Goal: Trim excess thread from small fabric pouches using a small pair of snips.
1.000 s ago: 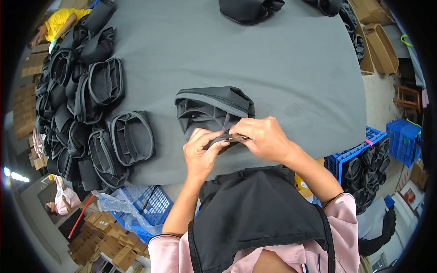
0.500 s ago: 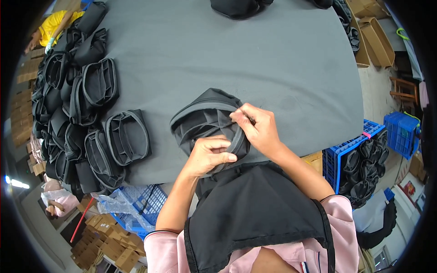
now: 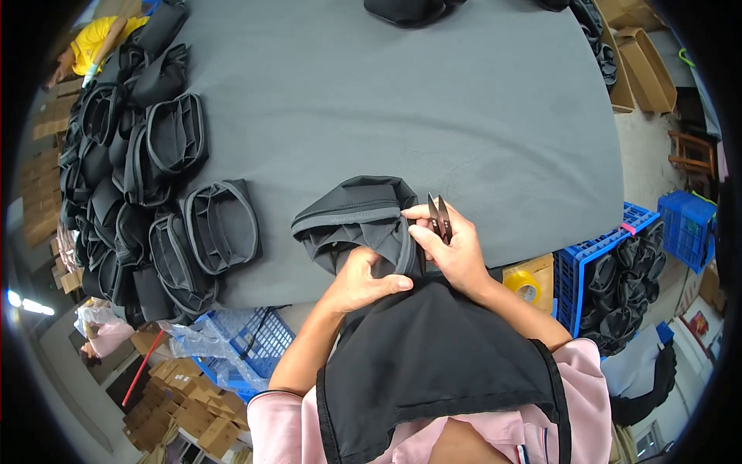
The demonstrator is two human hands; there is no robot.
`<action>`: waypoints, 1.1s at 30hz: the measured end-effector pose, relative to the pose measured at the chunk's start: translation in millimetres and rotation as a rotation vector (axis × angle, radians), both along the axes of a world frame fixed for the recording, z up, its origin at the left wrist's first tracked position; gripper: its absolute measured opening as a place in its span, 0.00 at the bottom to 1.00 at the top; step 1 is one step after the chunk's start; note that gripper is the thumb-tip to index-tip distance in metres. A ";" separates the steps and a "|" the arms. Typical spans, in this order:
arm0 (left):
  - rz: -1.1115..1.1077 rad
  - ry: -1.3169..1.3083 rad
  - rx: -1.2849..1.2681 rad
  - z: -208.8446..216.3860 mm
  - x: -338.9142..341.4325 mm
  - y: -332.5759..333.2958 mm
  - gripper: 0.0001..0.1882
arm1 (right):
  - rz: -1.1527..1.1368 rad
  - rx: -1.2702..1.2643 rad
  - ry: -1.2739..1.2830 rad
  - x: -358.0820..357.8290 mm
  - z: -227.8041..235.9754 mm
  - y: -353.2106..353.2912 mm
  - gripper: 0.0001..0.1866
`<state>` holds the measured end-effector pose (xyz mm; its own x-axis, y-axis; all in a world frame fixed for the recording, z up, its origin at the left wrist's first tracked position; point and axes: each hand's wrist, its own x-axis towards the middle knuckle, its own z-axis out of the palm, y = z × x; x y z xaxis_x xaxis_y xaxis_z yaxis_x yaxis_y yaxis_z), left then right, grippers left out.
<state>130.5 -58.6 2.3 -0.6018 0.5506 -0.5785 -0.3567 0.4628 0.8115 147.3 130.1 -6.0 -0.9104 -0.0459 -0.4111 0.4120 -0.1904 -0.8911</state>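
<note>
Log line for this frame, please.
left hand: holds dark pouch | right hand: grips pouch edge, thread snips in fingers | grey table

One dark grey fabric pouch (image 3: 357, 220) lies under two hands, and one pair of thread snips (image 3: 439, 216) is there too. The stack of finished pouches (image 3: 147, 193) on the left cannot be counted exactly. Two blue crates (image 3: 599, 263) stand on the right, with one roll of yellow tape (image 3: 524, 284) beside them.

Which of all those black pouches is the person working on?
Start at the big grey table, then go to its near edge. The pouch lies apart there, gripped by the left hand and right hand, unlike the pile on the left.
</note>
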 end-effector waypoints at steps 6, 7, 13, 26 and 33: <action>0.454 -0.072 0.083 -13.5 27.6 11.7 0.27 | 0.056 -0.192 -0.078 8.7 8.8 5.9 0.12; 0.551 -0.137 0.136 -14.7 29.0 12.6 0.27 | 0.036 -0.108 -0.044 10.3 11.0 9.1 0.14; 0.749 -0.342 0.301 5.0 19.7 18.1 0.20 | 0.106 0.412 0.326 17.6 10.1 13.3 0.13; 0.747 -0.353 0.377 3.7 19.4 17.6 0.15 | 0.102 0.525 0.550 3.0 5.7 8.6 0.12; 0.722 -0.265 0.349 4.7 22.1 33.8 0.15 | 0.031 0.442 0.455 7.2 3.8 16.5 0.11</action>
